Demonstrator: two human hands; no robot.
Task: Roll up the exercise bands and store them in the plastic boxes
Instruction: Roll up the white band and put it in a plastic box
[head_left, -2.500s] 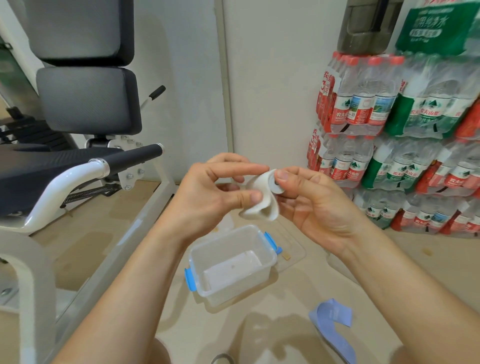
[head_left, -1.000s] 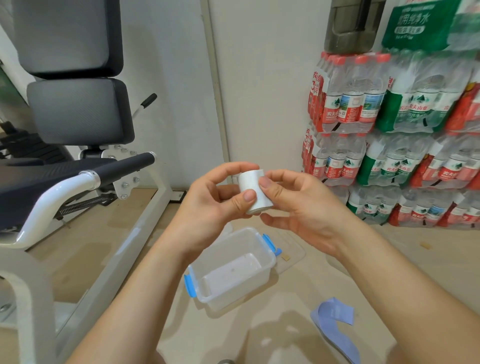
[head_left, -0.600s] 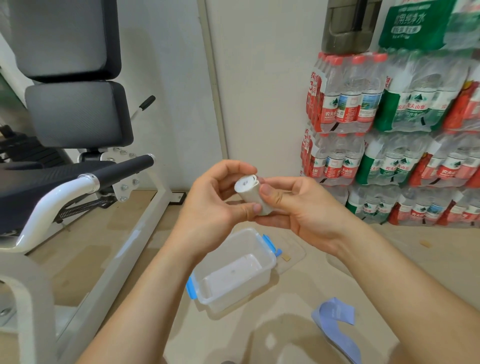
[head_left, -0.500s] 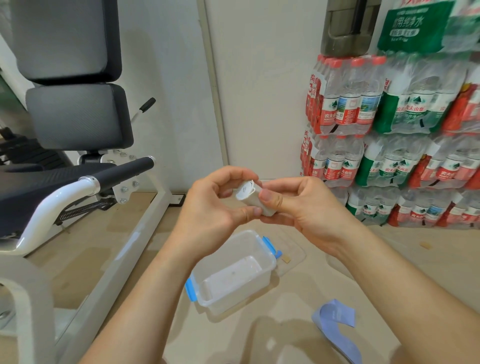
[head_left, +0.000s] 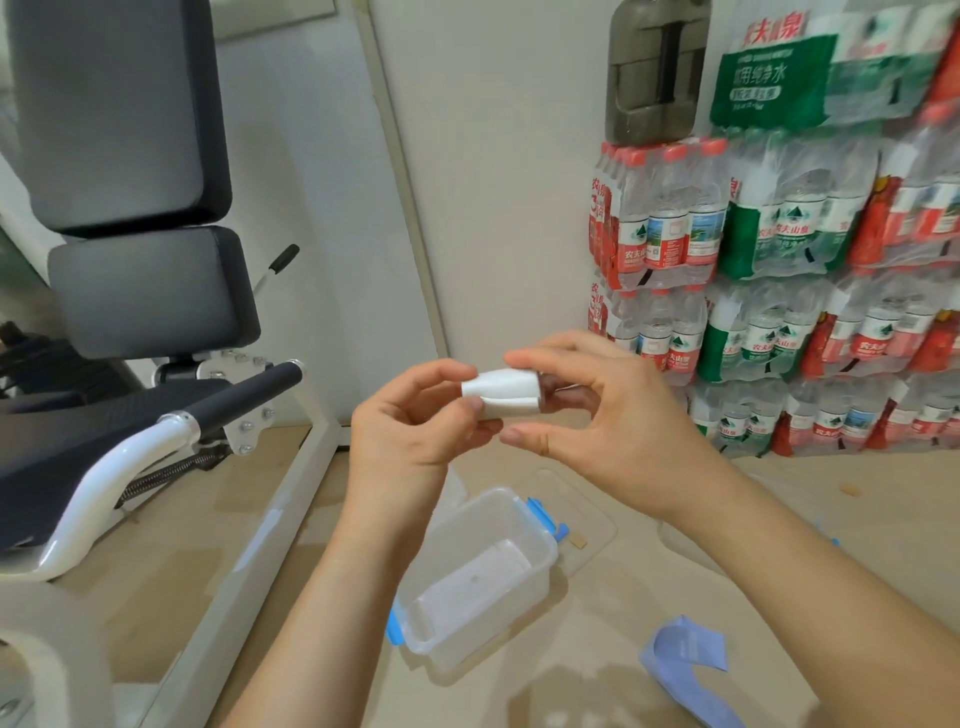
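A white exercise band (head_left: 503, 399), rolled into a tight cylinder, lies horizontally between both hands at chest height. My left hand (head_left: 410, 421) pinches its left end with thumb and fingers. My right hand (head_left: 608, 415) cups its right end, thumb below and fingers above. Below them on the floor stands an open clear plastic box (head_left: 478, 577) with blue clips, nothing in it. A loose blue exercise band (head_left: 680, 660) lies unrolled on the floor at the lower right.
A clear lid (head_left: 576, 514) lies on the floor just behind the box. A gym machine with black pads and white frame (head_left: 130, 291) fills the left. Stacked packs of water bottles (head_left: 779, 291) line the wall at the right.
The white band went from partly rolled to a tight roll. It was held upright, then turned to lie horizontally between both hands.
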